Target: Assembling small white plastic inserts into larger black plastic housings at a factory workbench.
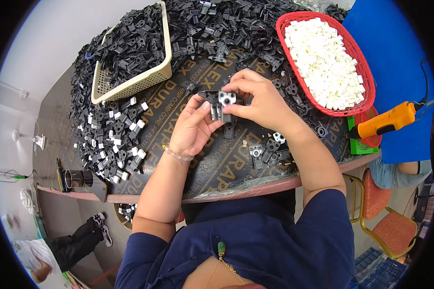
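Over the middle of the table, my left hand (192,126) grips a black plastic part (214,111) between thumb and fingers. My right hand (266,100) pinches a small silver-faced piece (226,98) with a dark round hole, held against the black part. The two pieces touch; whether they are joined I cannot tell. On the table below and to the right lie a few loose silver-faced pieces (255,151) and black parts (279,156). My right fingertips partly cover the piece they hold.
A cream basket (135,83) of black parts tilts at the far left, before a large black heap (226,24). White-capped black parts (113,139) lie at left. At right stand a red basket (304,91) of white pieces and an orange electric screwdriver (388,120). Another person (82,236) is lower left.
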Demonstrator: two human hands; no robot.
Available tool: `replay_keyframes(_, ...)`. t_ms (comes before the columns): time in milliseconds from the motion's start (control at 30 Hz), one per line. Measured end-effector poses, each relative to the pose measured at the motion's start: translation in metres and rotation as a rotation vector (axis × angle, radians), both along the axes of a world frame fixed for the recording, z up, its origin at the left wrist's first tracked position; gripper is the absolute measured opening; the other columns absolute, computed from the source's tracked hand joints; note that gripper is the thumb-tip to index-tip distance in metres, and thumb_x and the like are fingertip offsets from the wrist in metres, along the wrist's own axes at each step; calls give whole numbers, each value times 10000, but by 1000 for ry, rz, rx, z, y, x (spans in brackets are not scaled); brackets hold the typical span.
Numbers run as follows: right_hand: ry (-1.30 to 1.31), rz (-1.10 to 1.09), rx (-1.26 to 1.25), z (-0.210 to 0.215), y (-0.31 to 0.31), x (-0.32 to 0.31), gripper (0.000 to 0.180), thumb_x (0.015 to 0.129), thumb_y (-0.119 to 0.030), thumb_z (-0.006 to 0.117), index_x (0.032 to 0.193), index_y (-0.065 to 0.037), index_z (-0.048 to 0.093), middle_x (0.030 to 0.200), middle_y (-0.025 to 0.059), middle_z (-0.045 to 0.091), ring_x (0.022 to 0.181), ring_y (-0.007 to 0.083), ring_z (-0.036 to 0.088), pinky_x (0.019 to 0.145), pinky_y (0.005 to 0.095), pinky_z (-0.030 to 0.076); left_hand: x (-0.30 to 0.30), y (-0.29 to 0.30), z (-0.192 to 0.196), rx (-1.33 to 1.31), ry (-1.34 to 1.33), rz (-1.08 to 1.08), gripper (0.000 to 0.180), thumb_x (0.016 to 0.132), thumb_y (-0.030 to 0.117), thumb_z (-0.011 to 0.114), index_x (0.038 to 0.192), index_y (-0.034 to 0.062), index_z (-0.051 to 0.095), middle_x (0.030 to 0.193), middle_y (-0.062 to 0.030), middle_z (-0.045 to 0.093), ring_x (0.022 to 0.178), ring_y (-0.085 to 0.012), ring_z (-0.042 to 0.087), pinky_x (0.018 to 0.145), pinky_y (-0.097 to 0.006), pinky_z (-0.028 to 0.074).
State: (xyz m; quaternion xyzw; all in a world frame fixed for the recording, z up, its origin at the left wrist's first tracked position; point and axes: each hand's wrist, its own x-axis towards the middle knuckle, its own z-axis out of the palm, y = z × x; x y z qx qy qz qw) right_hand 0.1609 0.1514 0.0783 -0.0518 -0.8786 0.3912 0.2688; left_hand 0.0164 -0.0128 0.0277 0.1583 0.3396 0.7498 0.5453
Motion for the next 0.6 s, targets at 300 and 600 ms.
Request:
replay_keyframes(300, 132, 53, -23, -15, -6, -10, 413, 782, -176, 811, 1158, -37, 712, 1093, 86, 627, 1027, 227, 612, 904, 327, 484, 1, 0, -5, 49, -92, -27, 188, 985, 126, 620, 1172, 128, 610, 1172, -91, 671, 1026, -216, 691, 902, -425, 608)
replay_keyframes(600, 154, -51, 295, -13, -11, -9, 398, 774, -191, 809, 1128, -36, 712, 1072, 123, 656, 996, 291, 636, 879, 375, 518, 9, 2, -1, 28, -9, 23, 282, 994, 119, 607, 1268, 53, 599, 1199, -87, 670, 1045, -188, 670, 936, -394, 568)
